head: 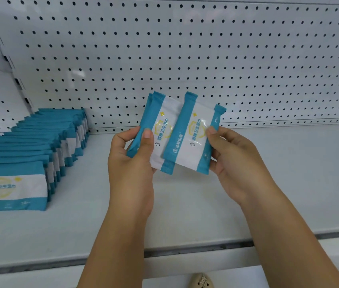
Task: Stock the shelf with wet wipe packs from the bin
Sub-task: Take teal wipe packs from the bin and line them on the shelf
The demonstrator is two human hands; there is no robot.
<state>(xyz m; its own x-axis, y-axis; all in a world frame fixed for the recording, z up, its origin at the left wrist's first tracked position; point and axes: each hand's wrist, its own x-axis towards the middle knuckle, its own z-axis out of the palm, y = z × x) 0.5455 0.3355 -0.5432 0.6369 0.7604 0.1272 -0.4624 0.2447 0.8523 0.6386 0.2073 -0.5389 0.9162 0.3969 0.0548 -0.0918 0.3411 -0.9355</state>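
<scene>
Teal-and-white wipe packs point(176, 132) are grasped above the white shelf point(185, 204), left hand point(132, 161) and right hand point(235, 161) each pinching one side, near the row of packs point(33, 146).

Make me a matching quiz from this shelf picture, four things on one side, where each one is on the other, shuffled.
Things:
1. left hand
2. right hand
3. row of packs
4. pegboard

Places:
A. standing at the shelf's left end
B. behind the shelf
C. gripping the pack nearer the row
D. gripping the front, overlapping pack

Pairs: 1-C, 2-D, 3-A, 4-B
</scene>
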